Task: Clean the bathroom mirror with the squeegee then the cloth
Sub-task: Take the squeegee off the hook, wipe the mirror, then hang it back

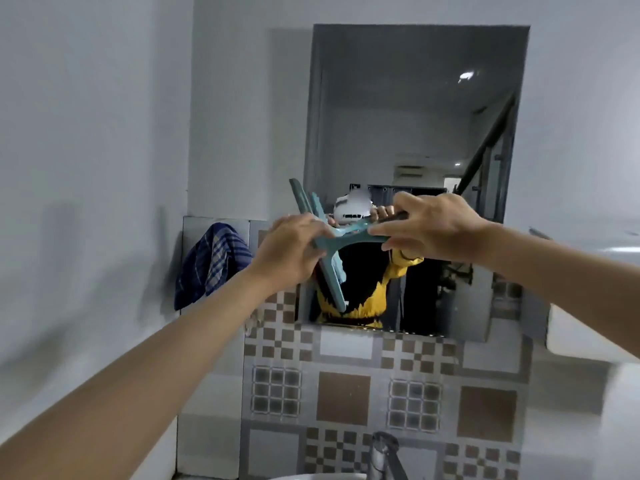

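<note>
- Both hands are holding the teal squeegee (332,252) up at the mirror (415,133), near its 7 o'clock corner.
- The left hand (294,251) is closing its grip around the blade end; the right hand (433,230) is pinching the handle.
- The blade is tilting steeply, close against the glass; I cannot tell whether it is touching.
- The checked cloth (211,261) is hanging at 9 o'clock, untouched.
- By my reading, the squeegee stage is underway, and the cloth wipe is waiting.

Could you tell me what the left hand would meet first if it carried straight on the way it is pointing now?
Probably the mirror: the left hand, gripping the squeegee at its blade end, points forward at the mirror's lower left part. Depth is unclear.
</note>
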Demonstrator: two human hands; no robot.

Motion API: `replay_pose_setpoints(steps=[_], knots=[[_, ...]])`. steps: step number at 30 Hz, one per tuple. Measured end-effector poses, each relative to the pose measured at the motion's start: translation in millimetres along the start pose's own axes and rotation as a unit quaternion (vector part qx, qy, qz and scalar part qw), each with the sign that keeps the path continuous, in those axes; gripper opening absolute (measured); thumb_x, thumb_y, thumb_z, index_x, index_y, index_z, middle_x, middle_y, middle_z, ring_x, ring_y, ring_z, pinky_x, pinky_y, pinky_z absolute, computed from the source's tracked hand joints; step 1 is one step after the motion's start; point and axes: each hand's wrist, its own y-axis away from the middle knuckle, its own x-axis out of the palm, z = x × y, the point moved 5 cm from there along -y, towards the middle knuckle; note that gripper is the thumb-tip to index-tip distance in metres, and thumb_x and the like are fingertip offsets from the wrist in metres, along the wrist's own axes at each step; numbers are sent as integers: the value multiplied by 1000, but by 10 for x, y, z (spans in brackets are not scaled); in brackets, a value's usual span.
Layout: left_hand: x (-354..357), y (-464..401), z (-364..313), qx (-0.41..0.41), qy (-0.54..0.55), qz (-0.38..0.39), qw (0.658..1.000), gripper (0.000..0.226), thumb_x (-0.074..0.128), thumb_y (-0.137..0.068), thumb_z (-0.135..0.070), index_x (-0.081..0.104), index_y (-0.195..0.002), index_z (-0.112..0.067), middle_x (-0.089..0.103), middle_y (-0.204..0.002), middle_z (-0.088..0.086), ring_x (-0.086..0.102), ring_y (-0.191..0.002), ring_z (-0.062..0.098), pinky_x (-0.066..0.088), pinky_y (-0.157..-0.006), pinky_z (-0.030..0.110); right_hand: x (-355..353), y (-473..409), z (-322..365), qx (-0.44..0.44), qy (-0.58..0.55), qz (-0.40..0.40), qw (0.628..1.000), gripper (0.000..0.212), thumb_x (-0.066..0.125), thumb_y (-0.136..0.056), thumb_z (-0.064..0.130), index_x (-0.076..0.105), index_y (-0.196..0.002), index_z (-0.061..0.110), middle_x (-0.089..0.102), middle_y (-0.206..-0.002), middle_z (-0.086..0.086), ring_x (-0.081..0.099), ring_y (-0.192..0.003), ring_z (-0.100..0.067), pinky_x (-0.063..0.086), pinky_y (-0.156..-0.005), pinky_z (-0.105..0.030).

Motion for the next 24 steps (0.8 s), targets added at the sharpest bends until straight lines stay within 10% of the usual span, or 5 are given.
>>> replay_pose_setpoints(steps=[7,13,24], knots=[[-62,-381,481,-53,-90,-37,994,55,73,-76,-24,50,-125,-17,54,-126,10,54,-112,31,44,-99,48,-536,-372,-970,213,11,-68,975,37,67,-82,48,67,-117,37,47,-84,0,47,-70,-19,31,-64,-30],[65,-566,1014,-147,-114,50,981,88,70,-75,-46,18,-146,-35,15,-157,10,24,-140,32,29,-111,49,-795,-1041,-1417,245,0,-150,958,35,70,-79,49,67,-113,40,54,-86,12,49,-84,-13,32,-72,-28],[536,-769,1312,-167,-181,133,960,110,69,-74,-51,-20,-138,-52,-27,-154,7,-14,-143,35,19,-107,65,-653,-1755,-1768,251,20,-143,957,36,70,-80,50,68,-114,39,54,-87,16,47,-87,-13,34,-70,-28]])
